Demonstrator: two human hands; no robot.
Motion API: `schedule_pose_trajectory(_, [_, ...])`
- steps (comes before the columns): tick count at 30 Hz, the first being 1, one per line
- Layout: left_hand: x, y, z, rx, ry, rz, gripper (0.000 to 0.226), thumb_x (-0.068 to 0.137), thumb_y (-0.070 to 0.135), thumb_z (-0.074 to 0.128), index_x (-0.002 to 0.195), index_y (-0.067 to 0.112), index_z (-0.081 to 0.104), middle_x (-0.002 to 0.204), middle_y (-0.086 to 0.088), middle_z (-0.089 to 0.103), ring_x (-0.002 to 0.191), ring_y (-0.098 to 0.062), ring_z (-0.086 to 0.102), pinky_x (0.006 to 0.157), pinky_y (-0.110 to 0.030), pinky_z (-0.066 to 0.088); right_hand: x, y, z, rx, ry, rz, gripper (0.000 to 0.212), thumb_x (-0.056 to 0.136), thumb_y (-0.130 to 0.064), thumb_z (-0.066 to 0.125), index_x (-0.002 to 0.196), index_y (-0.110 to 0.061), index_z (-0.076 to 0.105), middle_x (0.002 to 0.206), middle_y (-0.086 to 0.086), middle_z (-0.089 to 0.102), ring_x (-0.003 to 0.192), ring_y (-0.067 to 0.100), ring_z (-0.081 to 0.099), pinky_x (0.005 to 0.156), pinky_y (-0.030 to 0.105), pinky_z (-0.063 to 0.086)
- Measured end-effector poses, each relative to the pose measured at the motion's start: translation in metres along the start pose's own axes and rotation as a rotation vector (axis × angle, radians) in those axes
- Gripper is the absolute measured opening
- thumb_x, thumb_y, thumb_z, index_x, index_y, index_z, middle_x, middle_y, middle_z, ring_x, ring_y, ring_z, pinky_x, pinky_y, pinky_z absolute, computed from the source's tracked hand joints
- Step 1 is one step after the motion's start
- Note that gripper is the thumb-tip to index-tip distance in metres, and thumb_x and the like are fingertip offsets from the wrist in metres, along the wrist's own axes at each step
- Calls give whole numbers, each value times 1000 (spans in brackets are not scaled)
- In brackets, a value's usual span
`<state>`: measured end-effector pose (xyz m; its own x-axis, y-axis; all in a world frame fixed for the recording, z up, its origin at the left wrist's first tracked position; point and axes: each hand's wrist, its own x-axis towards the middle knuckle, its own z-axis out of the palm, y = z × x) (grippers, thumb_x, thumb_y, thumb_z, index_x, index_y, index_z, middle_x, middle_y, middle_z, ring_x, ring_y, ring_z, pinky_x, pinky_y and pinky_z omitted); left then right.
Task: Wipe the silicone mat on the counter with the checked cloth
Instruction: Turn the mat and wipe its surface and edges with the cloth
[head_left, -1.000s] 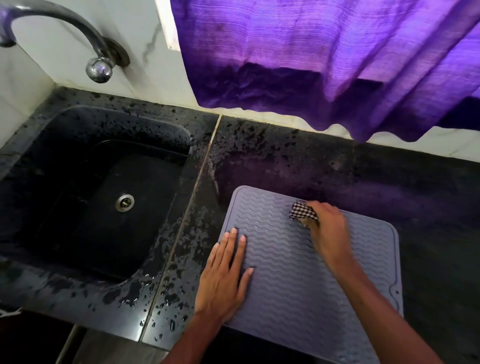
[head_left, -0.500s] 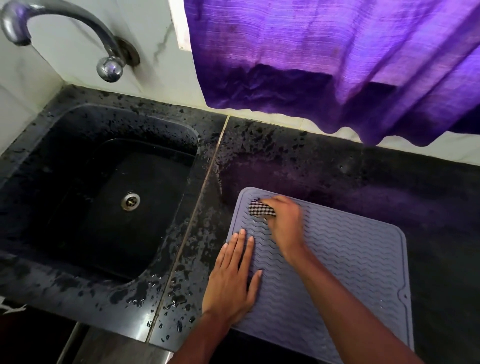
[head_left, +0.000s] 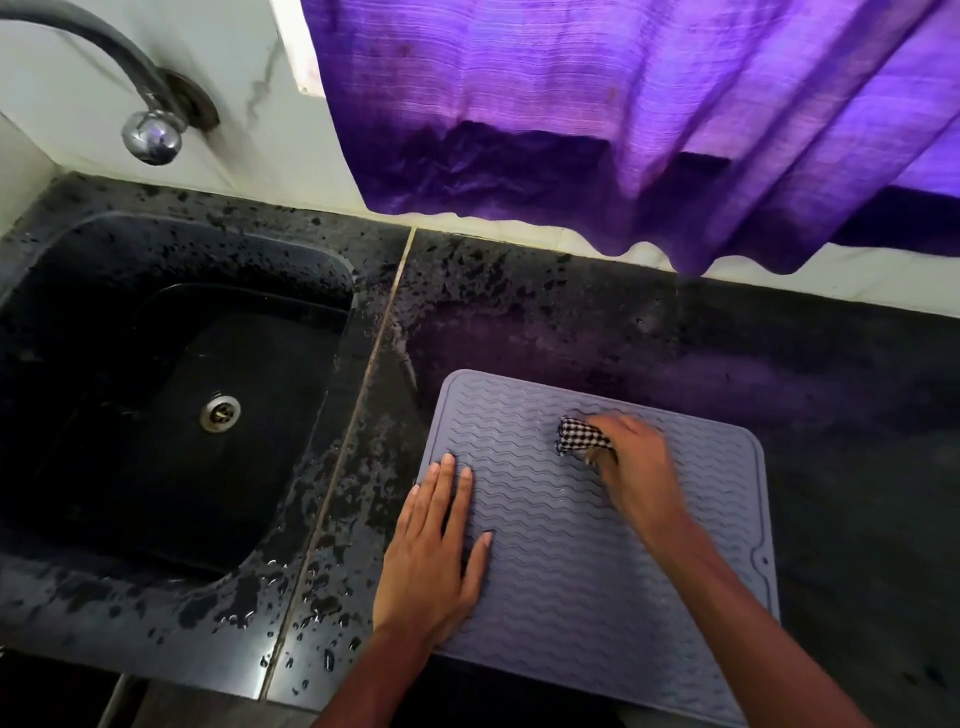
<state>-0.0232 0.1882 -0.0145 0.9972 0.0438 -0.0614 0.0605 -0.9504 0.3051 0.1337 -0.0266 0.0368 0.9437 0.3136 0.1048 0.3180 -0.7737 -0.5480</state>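
Note:
A grey silicone mat with wavy ridges lies on the black counter, right of the sink. My left hand rests flat on the mat's left edge, fingers straight. My right hand grips a bunched black-and-white checked cloth and presses it on the upper middle of the mat. Only the cloth's left end shows past my fingers.
A black sink with a metal drain lies to the left, under a metal tap. Water drops cover the counter between sink and mat. A purple curtain hangs over the back wall.
My right hand slid the cloth left to the mat's top left corner, then back right to the upper middle. My left hand stayed pressed on the left edge.

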Motion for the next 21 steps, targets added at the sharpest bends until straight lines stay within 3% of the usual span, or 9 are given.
schedule_pose_trajectory(8, [0,1,-1,2,-13,-1,72,106,53,30,164,15,14,172,-4,6,159,-17,3,125,-39,12,7,-22,27,101,17,69,42,70,1,76,108,-17,72,94,0,69,86,14,61,81,5,35])
schedule_pose_trajectory(14, [1,1,-3,9,-16,5,71,106,54,25,164,14,13,172,-6,6,159,-18,3,126,-39,10,32,-64,59,121,-57,22,41,69,-6,78,108,-18,72,98,2,71,93,23,61,85,34,48])
schedule_pose_trajectory(17, [0,2,-3,27,-18,6,71,107,54,24,164,14,11,172,-7,4,159,-18,1,126,-38,9,45,-80,68,129,-124,-29,40,71,-8,77,108,-20,71,101,2,72,95,22,63,88,37,49])
schedule_pose_trajectory(21, [0,-1,-3,-8,-4,2,71,106,54,26,164,14,12,172,-5,5,159,-17,4,126,-37,8,46,-77,56,162,-142,-74,33,73,-4,73,101,-20,71,95,-2,69,90,17,62,80,31,51])
